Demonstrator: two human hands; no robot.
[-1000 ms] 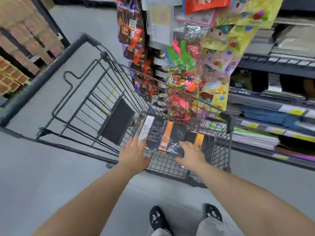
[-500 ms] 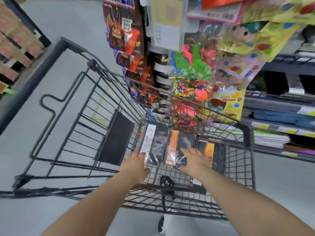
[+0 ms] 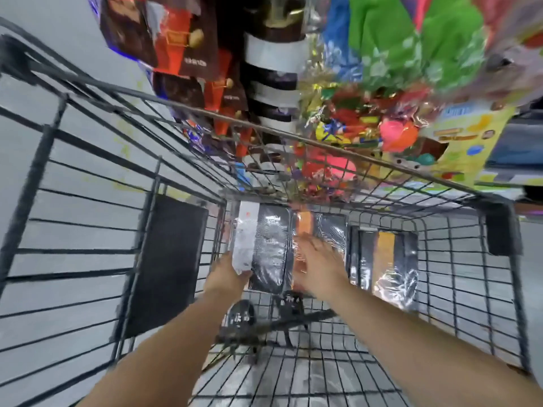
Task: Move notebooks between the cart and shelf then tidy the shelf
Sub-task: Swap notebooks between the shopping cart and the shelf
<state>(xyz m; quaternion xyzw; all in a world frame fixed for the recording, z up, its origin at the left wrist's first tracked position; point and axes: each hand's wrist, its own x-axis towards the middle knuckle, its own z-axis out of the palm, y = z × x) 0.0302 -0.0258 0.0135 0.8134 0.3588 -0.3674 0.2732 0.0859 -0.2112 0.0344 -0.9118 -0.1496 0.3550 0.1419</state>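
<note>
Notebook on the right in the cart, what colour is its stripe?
The right notebook has an orange-yellow stripe on a black cover, best seen in the head view.

Grey smooth floor [image 3: 58, 39], evenly lit, with faint yellowish marks on it. A hanging display fills the top: brown and red snack packs [image 3: 176, 48] on the left, shiny multicolour toy packs [image 3: 396, 54] in the middle and on the right (heavily blurred), and a yellow pack [image 3: 464, 142] below them. A shelf [image 3: 523, 148] shows at the right edge, its contents unreadable.

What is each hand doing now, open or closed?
Left hand: holds the white-banded notebook by its near end.
Right hand: open, blurred, resting on the orange-banded notebook.
</note>
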